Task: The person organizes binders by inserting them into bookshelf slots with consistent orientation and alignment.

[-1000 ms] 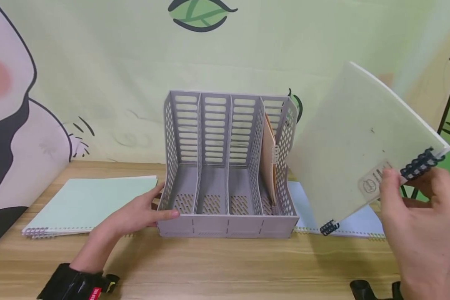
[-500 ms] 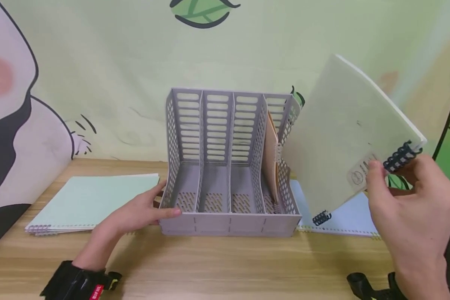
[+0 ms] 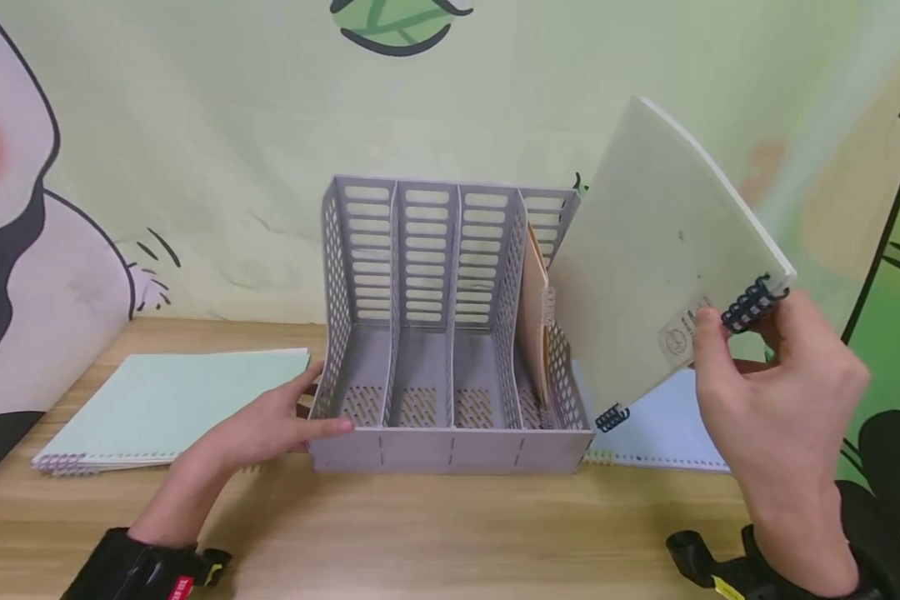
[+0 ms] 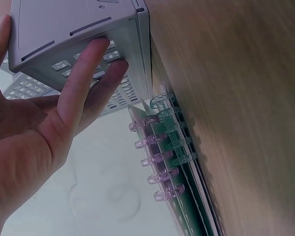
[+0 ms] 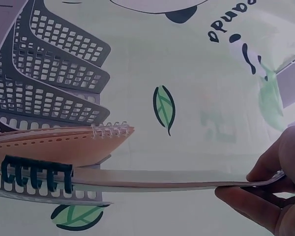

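A grey file organizer (image 3: 450,450) with upright dividers stands mid-table. My left hand (image 3: 258,429) holds its front left corner, thumb on the front rim and fingers against the perforated side, as the left wrist view shows. My right hand (image 3: 783,383) pinches a loose-leaf notebook (image 3: 637,242) with a pale translucent cover and black binding rings near one corner. Tilted in the air, the notebook overlaps the organizer's right side in the head view. A tan notebook (image 3: 532,317) with clear rings stands in the rightmost slot; in the right wrist view the black rings (image 5: 37,172) are beside it.
Mint-green spiral notebooks (image 3: 176,404) lie stacked left of the organizer. On the right, a blue spiral notebook (image 3: 663,425) lies flat, partly covered by the held notebook and my right hand. A printed cloth (image 3: 232,167) hangs behind the wooden table (image 3: 420,533).
My right hand has moved left with the pale notebook, bringing it from right of the organizer to its rightmost slot's edge. The left hand keeps its place on the corner.
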{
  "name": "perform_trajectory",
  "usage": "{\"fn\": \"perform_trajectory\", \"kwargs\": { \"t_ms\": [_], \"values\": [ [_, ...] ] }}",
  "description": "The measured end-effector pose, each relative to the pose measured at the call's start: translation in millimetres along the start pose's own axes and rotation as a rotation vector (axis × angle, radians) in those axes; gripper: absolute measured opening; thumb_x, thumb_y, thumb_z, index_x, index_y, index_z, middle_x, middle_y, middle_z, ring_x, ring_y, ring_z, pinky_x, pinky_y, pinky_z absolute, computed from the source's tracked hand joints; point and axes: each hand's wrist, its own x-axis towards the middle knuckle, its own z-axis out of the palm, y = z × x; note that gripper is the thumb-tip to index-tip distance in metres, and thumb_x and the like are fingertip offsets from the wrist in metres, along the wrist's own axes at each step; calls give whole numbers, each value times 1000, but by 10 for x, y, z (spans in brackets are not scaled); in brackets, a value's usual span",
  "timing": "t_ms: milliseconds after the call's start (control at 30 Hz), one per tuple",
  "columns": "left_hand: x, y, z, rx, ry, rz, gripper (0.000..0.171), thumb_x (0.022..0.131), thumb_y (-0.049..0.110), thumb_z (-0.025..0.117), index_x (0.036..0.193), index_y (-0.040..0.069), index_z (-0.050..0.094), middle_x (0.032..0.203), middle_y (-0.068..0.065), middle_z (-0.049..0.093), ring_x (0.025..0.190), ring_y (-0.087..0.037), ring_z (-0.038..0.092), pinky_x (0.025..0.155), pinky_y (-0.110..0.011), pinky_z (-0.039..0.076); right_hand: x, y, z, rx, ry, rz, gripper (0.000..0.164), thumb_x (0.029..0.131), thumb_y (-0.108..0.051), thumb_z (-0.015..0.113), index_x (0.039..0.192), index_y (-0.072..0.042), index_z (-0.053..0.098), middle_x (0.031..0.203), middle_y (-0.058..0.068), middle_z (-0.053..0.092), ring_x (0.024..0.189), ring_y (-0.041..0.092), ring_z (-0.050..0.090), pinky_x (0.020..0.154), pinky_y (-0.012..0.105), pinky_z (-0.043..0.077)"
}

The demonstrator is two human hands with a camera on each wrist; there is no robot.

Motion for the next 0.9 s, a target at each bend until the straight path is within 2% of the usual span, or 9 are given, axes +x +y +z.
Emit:
{"fn": "perform_trajectory", "kwargs": {
  "t_ms": [167,433,600,700,767,900],
  "values": [
    [-11,-3,8,-17,-2,3,107,86,37,77,158,6,3,138,-23,38,106,-28,60,74,-31,55,15,15,43,-8,-8,0,33,87,-1,65,119,-5,69,104,1,70,92,-15,60,58,4,43],
    [2,-12,5,-2,3,-6,109,86,40,77,158,6,2,139,-23,38,104,-27,61,73,-31,55,48,66,109,-12,-50,-48,30,89,-5,65,118,0,68,100,8,70,91,-18,58,59,5,44],
    [10,-15,0,11,12,-19,110,85,40,77,158,6,2,142,-23,36,102,-26,62,71,-31,55,67,65,192,-9,-50,1,21,86,-4,69,107,2,70,95,7,70,88,-22,54,58,3,41],
    [11,-13,0,18,15,-19,110,85,41,77,158,6,2,142,-23,36,102,-26,62,71,-31,55,85,73,232,-26,-67,6,13,86,-4,69,97,3,68,90,5,70,87,-20,55,59,4,40],
    [9,-13,3,13,13,-16,110,85,41,77,158,6,2,141,-23,37,102,-27,62,71,-31,55,95,76,256,-43,-79,2,9,86,-5,69,92,2,66,86,5,69,86,-14,58,61,5,40],
    [4,-13,10,-2,5,-3,109,85,40,77,158,6,3,137,-23,40,103,-27,62,72,-31,55,100,74,304,-66,-104,-29,9,86,-4,69,85,2,62,81,7,66,85,12,67,64,7,37]
  ]
}}
